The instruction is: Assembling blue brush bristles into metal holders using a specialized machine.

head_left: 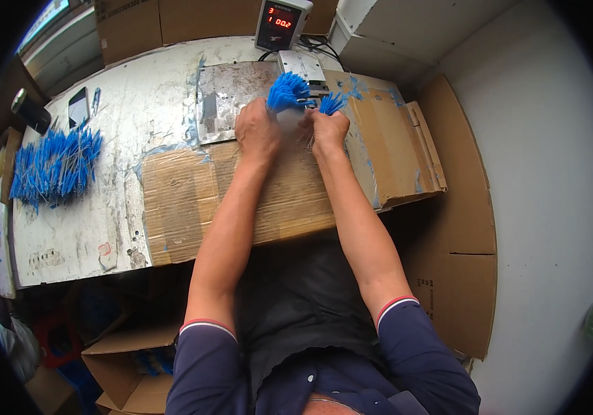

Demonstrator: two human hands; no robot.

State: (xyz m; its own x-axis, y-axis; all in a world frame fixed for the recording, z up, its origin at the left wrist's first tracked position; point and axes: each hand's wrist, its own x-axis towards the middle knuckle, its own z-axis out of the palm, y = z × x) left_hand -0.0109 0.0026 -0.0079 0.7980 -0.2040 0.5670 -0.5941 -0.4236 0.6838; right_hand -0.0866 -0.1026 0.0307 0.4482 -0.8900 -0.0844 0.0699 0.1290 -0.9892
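My left hand [257, 130] is closed around a thick bunch of blue wires [287, 91], whose blue ends fan out above the fist. Close by on the right, my right hand [329, 129] pinches a smaller bundle of blue wires [331, 104]. Thin pale strands hang below its fingers, partly blurred. Both hands are raised in front of a small metal bench machine [302, 67], and the wires hide part of its front. I cannot tell whether any wire touches the machine.
A counter box with red digits [281, 26] stands behind the machine. Flattened cardboard [179, 200] covers the front of the worn white table [113, 214]. At left lie a heap of blue wires [54, 164], a phone [78, 107] and a dark cylinder [31, 111]. Cardboard [459, 207] leans at right.
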